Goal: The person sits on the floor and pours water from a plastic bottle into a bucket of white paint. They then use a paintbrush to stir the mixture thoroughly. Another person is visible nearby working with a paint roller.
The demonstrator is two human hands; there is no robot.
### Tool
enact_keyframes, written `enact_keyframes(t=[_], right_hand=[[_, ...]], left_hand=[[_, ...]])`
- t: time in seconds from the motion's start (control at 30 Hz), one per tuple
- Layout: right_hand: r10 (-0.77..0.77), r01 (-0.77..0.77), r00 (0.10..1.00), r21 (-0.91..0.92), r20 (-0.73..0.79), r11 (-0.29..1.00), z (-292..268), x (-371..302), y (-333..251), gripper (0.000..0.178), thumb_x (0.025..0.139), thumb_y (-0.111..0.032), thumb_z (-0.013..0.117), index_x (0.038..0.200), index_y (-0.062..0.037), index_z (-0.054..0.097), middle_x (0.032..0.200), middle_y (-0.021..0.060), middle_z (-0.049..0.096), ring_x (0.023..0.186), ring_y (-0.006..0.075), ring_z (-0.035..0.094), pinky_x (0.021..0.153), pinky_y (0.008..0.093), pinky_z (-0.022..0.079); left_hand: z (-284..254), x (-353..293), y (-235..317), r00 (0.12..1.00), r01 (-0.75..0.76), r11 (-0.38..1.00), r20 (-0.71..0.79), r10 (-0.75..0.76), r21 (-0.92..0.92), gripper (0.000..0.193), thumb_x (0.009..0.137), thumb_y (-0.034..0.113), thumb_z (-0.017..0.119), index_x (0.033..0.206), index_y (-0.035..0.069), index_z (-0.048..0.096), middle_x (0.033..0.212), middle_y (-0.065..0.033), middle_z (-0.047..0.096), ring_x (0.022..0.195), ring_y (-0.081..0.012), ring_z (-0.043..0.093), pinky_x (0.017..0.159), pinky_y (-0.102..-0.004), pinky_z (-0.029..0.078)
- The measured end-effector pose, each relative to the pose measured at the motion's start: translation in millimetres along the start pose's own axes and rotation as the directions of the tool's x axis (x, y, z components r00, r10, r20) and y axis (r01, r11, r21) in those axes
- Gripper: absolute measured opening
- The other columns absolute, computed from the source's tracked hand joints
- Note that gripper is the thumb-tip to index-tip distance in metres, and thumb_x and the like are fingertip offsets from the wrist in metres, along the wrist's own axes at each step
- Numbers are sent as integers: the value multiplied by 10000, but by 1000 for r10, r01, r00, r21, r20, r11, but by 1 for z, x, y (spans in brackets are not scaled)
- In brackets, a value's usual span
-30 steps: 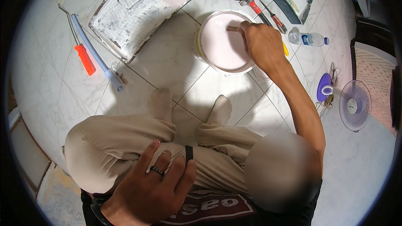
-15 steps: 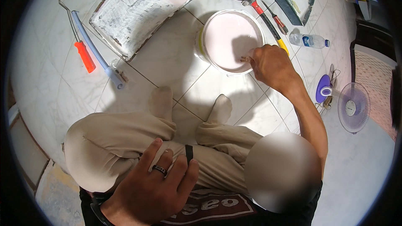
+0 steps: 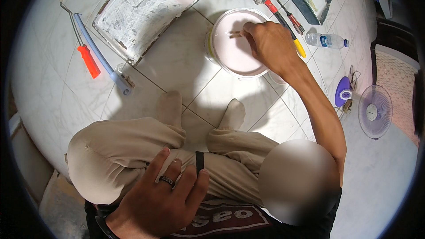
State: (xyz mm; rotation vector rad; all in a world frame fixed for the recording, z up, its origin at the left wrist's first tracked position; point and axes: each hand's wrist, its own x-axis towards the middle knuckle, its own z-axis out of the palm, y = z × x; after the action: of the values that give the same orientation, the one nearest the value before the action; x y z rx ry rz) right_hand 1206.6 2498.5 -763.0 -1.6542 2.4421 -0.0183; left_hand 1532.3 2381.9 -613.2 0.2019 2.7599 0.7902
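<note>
Over the white bucket (image 3: 241, 78): we have a short brown stick (image 3: 235, 34) poking out of our right hand (image 3: 272, 46), its tip above or in the pale pink paint (image 3: 237, 59); we cannot tell which.
Right grip: our fingers are closed around the stick, the hand reaching across the bucket's right edge.
Left grip: our left hand (image 3: 161, 199) is released, its fingers loosely spread over our beige trousers (image 3: 119, 155).
Paint tray (image 3: 137, 15): we have it left of the bucket on the tiled floor (image 3: 190, 66), its ramp smeared white, pink paint filling its far right corner.
Off the tray's left edge: a blue-grey tube (image 3: 94, 51) lies beside an orange handle (image 3: 90, 62) on a bent wire.
Past the bucket's right edge: we see a red, black and yellow tool (image 3: 280, 17), and a clear bottle (image 3: 326, 40) near the dark tray's (image 3: 322, 14) near corner.
Toward the floor's right edge: a purple fan (image 3: 374, 111).
</note>
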Motion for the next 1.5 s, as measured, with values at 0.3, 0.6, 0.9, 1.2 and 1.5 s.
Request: enact_keyframes(t=[0.3, 0.6, 0.9, 1.2, 1.5], right_hand=[[109, -101, 994, -275, 14, 956, -6, -22, 4, 130, 913, -72, 624, 947, -23, 739, 827, 165, 755, 767, 332, 767, 664, 439, 592], [175, -109, 939, -227, 295, 968, -31, -43, -3, 108, 932, -99, 686, 944, -37, 774, 836, 194, 746, 824, 348, 759, 754, 464, 593], [136, -208, 962, 312, 236, 927, 1, -53, 28, 162, 1022, -142, 691, 1038, -14, 791, 825, 171, 735, 679, 292, 653, 691, 397, 525], [203, -271, 962, 515, 185, 813, -23, -76, 69, 241, 1078, -199, 645, 1045, -11, 792, 735, 78, 666, 646, 108, 489, 612, 316, 431], [182, -201, 975, 159, 129, 967, -105, -74, 20, 179, 1041, -168, 667, 1001, -32, 776, 735, 166, 684, 606, 264, 639, 637, 399, 517]], left_hand=[[-3, 0, 1, 999, -6, 1000, 31, 6, 2, 277, 910, 187, 678, 1169, 92, 710, 1056, -78, 693, 1038, -257, 709, 1079, -534, 524], [0, -3, -4, 998, -38, 999, 39, 38, -2, 267, 924, 191, 664, 1169, 95, 705, 1052, -78, 692, 1033, -258, 713, 1082, -533, 520], [-5, -3, 3, 999, -42, 999, 18, 42, 12, 263, 921, 197, 670, 1153, 84, 719, 1046, -86, 687, 1033, -260, 701, 1070, -534, 527], [4, -7, 4, 999, -34, 999, -13, 35, 22, 268, 914, 211, 668, 1149, 92, 716, 1048, -79, 678, 1012, -250, 698, 1070, -529, 526], [4, -7, 5, 1000, -18, 999, -17, 19, 35, 262, 923, 208, 653, 1152, 93, 708, 1037, -75, 679, 986, -242, 702, 1068, -522, 527]])
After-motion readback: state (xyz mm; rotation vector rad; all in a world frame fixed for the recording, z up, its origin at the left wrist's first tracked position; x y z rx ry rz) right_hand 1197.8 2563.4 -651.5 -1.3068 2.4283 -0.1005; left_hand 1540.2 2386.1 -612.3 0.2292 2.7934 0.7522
